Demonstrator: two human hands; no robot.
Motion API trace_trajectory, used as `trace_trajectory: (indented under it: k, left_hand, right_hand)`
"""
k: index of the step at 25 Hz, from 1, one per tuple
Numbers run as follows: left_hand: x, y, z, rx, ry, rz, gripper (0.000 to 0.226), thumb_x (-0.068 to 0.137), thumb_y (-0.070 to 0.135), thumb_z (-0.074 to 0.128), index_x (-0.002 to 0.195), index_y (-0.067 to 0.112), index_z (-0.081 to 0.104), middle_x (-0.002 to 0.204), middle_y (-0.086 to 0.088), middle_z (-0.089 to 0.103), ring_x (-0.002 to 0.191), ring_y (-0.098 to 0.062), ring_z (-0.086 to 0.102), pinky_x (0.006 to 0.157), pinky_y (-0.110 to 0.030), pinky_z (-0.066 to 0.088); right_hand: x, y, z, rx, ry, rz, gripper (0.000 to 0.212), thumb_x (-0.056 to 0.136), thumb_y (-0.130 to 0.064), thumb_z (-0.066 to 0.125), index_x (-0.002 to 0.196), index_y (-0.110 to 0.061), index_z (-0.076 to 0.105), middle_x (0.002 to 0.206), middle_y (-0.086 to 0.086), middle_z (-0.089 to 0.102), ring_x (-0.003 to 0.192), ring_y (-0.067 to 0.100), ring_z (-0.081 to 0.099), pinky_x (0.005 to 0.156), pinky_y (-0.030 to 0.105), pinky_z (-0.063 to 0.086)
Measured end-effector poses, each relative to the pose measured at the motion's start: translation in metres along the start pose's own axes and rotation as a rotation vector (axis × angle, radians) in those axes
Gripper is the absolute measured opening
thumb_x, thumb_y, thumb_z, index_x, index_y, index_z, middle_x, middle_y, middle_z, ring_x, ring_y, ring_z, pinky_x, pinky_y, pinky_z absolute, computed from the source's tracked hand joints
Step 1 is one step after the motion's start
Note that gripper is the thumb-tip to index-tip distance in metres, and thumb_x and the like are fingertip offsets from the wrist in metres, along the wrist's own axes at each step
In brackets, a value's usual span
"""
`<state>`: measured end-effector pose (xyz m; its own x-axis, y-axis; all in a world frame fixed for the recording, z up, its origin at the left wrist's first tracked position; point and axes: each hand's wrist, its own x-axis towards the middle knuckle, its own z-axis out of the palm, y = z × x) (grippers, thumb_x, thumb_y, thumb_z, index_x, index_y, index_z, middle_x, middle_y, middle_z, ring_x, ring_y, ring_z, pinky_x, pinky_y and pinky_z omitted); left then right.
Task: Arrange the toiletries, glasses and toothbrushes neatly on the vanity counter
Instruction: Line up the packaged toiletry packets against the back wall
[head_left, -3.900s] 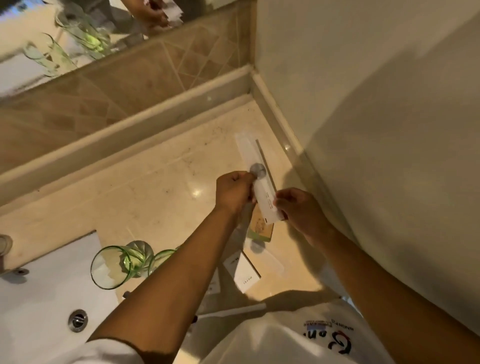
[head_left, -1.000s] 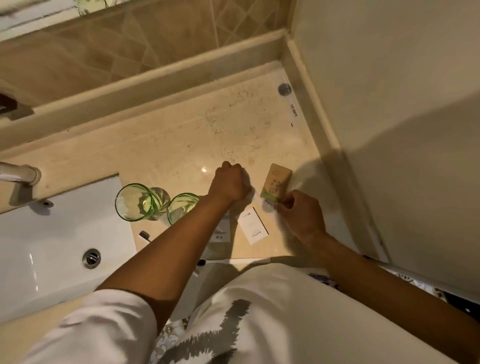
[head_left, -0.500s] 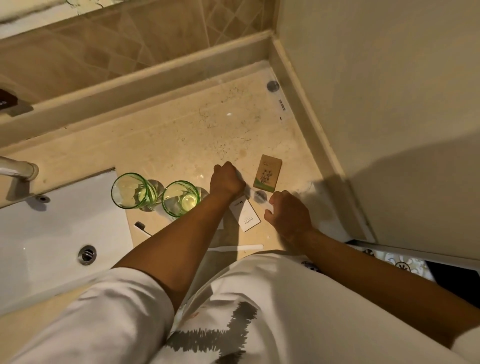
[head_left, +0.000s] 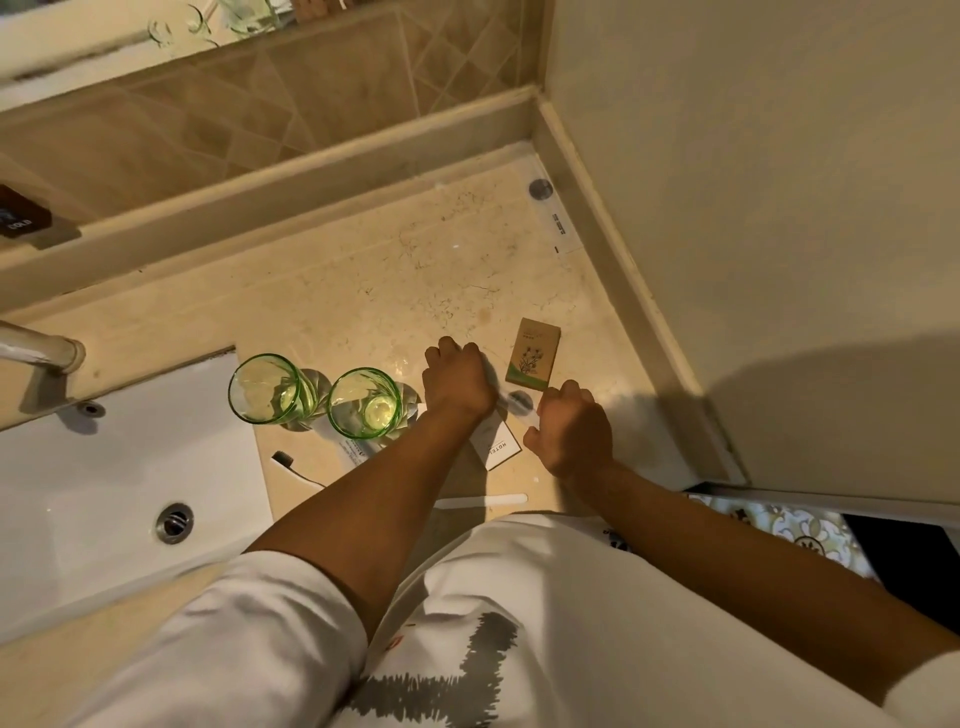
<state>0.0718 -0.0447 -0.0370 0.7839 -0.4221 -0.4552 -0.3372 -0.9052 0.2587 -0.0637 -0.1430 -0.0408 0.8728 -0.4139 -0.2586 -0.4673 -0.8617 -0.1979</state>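
Note:
My left hand and my right hand are both closed on the ends of a long clear packet with a grey round seal, low over the counter. A brown cardboard box lies flat just beyond it. A white box marked HOTEL lies partly under my left wrist. Two green glasses stand upright side by side to the left. A dark-bristled toothbrush and a white toothbrush handle lie near the front edge. Another long clear packet lies along the wall in the far corner.
A white sink with a drain fills the left side, with a tap above it. A raised ledge runs along the back, and a plain wall closes the right. A small white sachet lies by the nearer glass.
My right hand has left the brown box, which now lies flat on the counter. Both hands have come together on the clear packet just in front of it.

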Motion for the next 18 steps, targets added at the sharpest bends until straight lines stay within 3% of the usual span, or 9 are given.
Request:
trace_trajectory:
  k: [3,7,13,15,18]
  left_hand:
    - [-0.004,-0.002,0.0,0.015,0.0,0.029,0.049,0.089,0.017,0.065,0.135,0.007,0.053,0.138,-0.019,0.047,0.129,-0.039,0.043,0.101,-0.043,0.045]
    - [-0.008,-0.004,0.001,-0.057,0.009,0.05,0.049,0.09,0.014,0.062,0.137,0.005,0.05,0.137,-0.021,0.049,0.128,-0.04,0.046,0.101,-0.044,0.044]
    - [-0.008,-0.009,-0.008,-0.382,0.134,-0.09,0.048,0.09,0.004,0.059,0.138,0.003,0.051,0.137,-0.023,0.048,0.124,-0.041,0.052,0.104,-0.038,0.042]
    - [-0.005,-0.009,-0.016,-0.504,0.145,-0.135,0.042,0.091,0.004,0.058,0.133,0.003,0.057,0.136,-0.023,0.049,0.118,-0.039,0.058,0.101,-0.035,0.047]
    - [0.004,-0.009,-0.032,-0.731,0.156,-0.172,0.032,0.089,0.001,0.06,0.12,0.005,0.062,0.125,-0.022,0.06,0.102,-0.037,0.068,0.089,-0.038,0.059]
  right_hand:
    - [-0.003,-0.003,0.001,-0.01,0.009,-0.002,0.033,0.096,-0.024,0.049,0.12,-0.003,0.057,0.115,0.016,0.065,0.101,0.029,0.063,0.086,0.03,0.048]
    - [-0.012,0.003,0.006,0.216,0.068,-0.01,0.034,0.093,-0.016,0.059,0.125,-0.003,0.056,0.107,0.017,0.07,0.095,0.035,0.068,0.083,0.034,0.053]
    - [-0.019,0.011,0.01,0.484,0.206,-0.032,0.014,0.089,-0.008,0.069,0.089,0.006,0.069,0.08,0.023,0.066,0.068,0.037,0.062,0.059,0.035,0.051]
    - [-0.016,0.013,0.004,0.614,0.242,-0.012,0.011,0.087,-0.004,0.07,0.085,0.006,0.067,0.075,0.021,0.064,0.064,0.034,0.059,0.056,0.035,0.05]
    - [-0.008,0.016,-0.008,0.866,0.161,0.109,0.007,0.088,-0.005,0.067,0.088,0.002,0.065,0.073,0.017,0.067,0.065,0.029,0.063,0.06,0.039,0.054]
